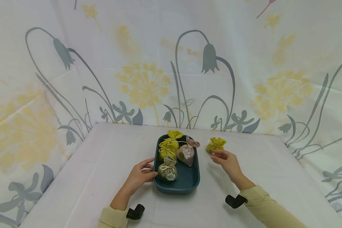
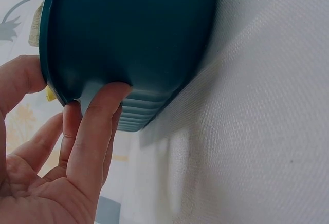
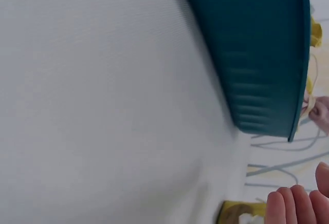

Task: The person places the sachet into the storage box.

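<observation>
A dark teal plastic tub (image 1: 188,177) stands on the white cloth. Inside it are two yellow drawstring pouches (image 1: 168,150), a pinkish pouch (image 1: 186,154) with a white flower and an olive pouch (image 1: 168,172) with a white flower. My left hand (image 1: 141,175) holds the tub's left side; the left wrist view shows the thumb at the rim and fingers against the outer wall. Right of the tub, another yellow pouch (image 1: 216,144) sits on the cloth. My right hand (image 1: 228,163) is just in front of it, fingers extended; whether they touch it is unclear.
A white cloth (image 1: 117,145) covers the table. Flower-patterned curtains (image 1: 148,63) hang behind it and at both sides. A black wrist-worn device (image 1: 135,212) is on the left forearm and another black device (image 1: 236,201) on the right.
</observation>
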Tool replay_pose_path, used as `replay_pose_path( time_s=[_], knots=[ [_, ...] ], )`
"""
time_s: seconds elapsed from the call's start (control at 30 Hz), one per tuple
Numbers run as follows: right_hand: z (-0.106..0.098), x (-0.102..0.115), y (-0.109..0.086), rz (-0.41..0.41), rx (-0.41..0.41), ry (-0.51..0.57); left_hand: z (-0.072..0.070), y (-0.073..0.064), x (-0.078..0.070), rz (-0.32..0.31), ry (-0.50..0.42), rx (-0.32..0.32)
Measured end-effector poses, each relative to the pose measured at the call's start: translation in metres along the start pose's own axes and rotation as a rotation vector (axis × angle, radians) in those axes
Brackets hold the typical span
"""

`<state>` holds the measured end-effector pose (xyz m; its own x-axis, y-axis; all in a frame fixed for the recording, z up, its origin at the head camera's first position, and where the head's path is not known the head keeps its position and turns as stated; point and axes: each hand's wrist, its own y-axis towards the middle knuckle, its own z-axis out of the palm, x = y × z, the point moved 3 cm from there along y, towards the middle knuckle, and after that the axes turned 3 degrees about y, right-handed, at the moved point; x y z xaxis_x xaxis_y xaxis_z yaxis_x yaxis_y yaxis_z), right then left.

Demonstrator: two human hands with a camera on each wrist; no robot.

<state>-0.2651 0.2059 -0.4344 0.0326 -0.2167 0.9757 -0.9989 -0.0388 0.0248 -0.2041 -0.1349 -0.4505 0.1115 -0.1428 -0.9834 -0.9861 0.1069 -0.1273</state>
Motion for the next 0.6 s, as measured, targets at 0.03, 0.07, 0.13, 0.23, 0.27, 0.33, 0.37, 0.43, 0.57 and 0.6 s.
replay_pose_path(
  time_s=[0.03, 0.07, 0.13, 0.23, 0.27, 0.33, 0.37, 0.43, 0.57, 0.6],
  knots=[
    [-0.002, -0.003, -0.001, 0.006, -0.006, -0.001, 0.000, 0.000, 0.000, -0.002, 0.002, -0.003],
    [-0.003, -0.006, -0.002, 0.007, -0.012, 0.000, 0.000, 0.000, 0.000, -0.003, 0.002, -0.006],
    [-0.007, -0.009, -0.004, 0.008, -0.025, -0.009, 0.000, 0.001, 0.001, -0.002, 0.005, -0.008],
    [-0.013, -0.012, -0.005, 0.016, -0.051, -0.027, 0.001, 0.002, 0.002, -0.001, -0.002, -0.003],
    [-0.015, -0.012, -0.005, 0.019, -0.064, -0.037, 0.001, 0.002, 0.001, 0.001, -0.005, -0.001],
    [-0.020, -0.012, -0.003, 0.027, -0.092, -0.064, 0.001, 0.003, 0.001, 0.002, -0.011, 0.002],
    [-0.022, -0.013, -0.002, 0.030, -0.108, -0.074, 0.001, 0.003, 0.000, 0.003, -0.014, 0.003],
    [-0.026, -0.013, -0.001, 0.039, -0.140, -0.098, 0.001, 0.003, 0.000, 0.002, -0.016, 0.004],
    [-0.031, -0.017, 0.001, 0.076, -0.184, -0.145, 0.000, 0.003, 0.002, -0.003, -0.012, 0.002],
    [-0.032, -0.017, 0.002, 0.081, -0.195, -0.156, 0.000, 0.003, 0.002, -0.004, -0.010, 0.002]
  ],
)
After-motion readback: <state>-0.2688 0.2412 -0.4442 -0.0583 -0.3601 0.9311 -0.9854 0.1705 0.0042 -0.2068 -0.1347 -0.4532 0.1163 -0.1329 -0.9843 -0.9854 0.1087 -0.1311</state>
